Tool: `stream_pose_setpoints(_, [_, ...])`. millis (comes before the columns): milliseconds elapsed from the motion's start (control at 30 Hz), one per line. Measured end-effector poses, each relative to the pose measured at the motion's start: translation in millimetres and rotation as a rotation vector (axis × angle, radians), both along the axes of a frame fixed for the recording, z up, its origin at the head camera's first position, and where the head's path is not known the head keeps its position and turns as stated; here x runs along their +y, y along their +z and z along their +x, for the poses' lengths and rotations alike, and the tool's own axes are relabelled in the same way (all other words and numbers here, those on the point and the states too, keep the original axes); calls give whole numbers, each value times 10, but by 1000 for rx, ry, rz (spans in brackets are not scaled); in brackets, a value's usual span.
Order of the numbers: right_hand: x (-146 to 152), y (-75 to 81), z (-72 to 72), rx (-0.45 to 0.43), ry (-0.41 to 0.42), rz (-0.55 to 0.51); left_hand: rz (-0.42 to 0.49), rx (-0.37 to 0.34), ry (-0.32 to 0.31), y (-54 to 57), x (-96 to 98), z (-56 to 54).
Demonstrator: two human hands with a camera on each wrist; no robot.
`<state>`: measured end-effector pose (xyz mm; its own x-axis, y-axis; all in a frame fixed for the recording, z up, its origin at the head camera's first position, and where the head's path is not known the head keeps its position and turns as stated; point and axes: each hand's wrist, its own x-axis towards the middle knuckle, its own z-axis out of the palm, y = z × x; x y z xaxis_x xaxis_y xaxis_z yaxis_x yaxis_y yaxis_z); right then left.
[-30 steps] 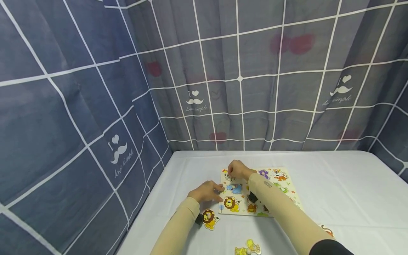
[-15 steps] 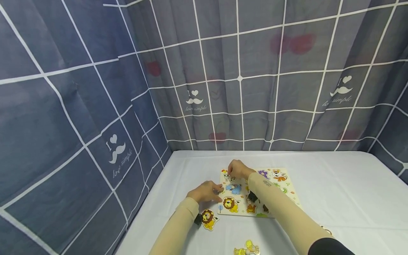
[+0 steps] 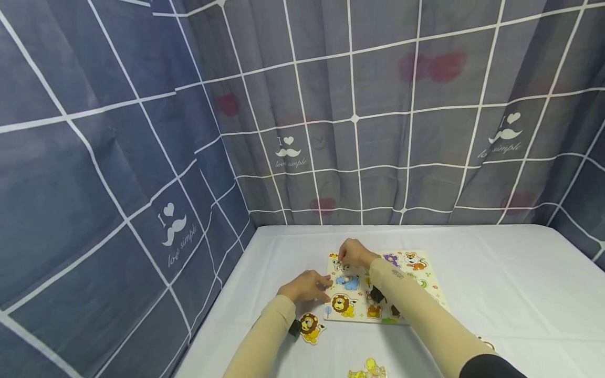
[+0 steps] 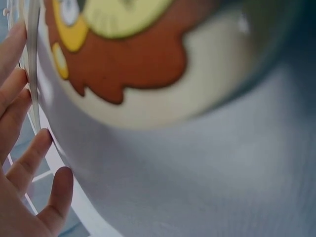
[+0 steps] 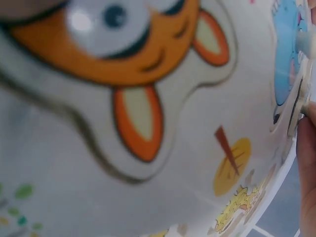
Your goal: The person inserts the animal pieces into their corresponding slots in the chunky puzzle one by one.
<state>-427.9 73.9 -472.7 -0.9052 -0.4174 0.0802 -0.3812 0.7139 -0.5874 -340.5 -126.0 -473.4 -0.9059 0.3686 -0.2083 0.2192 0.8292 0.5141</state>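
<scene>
Head view: left hand (image 3: 306, 286) is keeping its fingers spread, wide grip, tips touching the left edge of the puzzle board (image 3: 427, 278). Loose lion piece (image 3: 310, 328) is lying on the white table (image 3: 510, 273), just beside the left wrist. Lion picture (image 3: 343, 305) is showing at the board's near left corner, blue elephant (image 3: 348, 282) behind it. Right hand (image 3: 355, 253) is pinching the knob (image 5: 304, 107) of a piece (image 5: 295, 116) at the far left corner, narrow grip; can't tell if it's seated. Giraffe piece (image 3: 370, 370) is lying at the bottom of frame. Tiger (image 3: 416, 261) is showing far right.
</scene>
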Motion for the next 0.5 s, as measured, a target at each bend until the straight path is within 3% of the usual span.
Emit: stream_pose_setpoints(500, [-1,-21,31,-23,-29,-16,-31,-6,11,13,-5,-13])
